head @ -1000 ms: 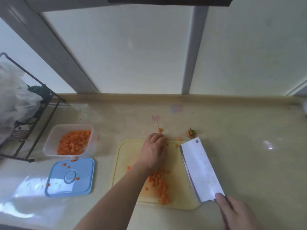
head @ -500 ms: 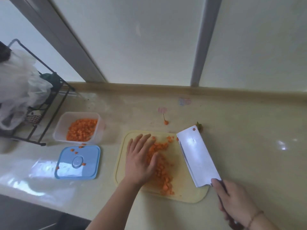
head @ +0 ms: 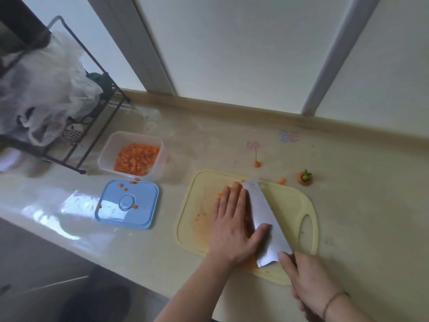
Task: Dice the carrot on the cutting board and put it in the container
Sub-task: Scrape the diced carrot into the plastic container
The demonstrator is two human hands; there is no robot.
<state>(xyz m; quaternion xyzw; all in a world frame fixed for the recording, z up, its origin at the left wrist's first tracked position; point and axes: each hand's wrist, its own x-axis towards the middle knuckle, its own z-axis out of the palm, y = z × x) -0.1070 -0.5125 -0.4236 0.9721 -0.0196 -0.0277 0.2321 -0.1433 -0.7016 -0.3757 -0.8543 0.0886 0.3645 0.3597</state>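
We press our left hand [head: 234, 225] flat, fingers straight, over the diced carrot [head: 247, 220] on the yellow cutting board [head: 290, 205], thumb resting on the cleaver [head: 264, 219] blade. Our right hand [head: 306, 282] grips the cleaver's handle, the blade tilted against the pile. The container [head: 133, 156], already holding carrot dice, sits on the desk [head: 359, 182] to the left, behind its blue lid [head: 126, 204].
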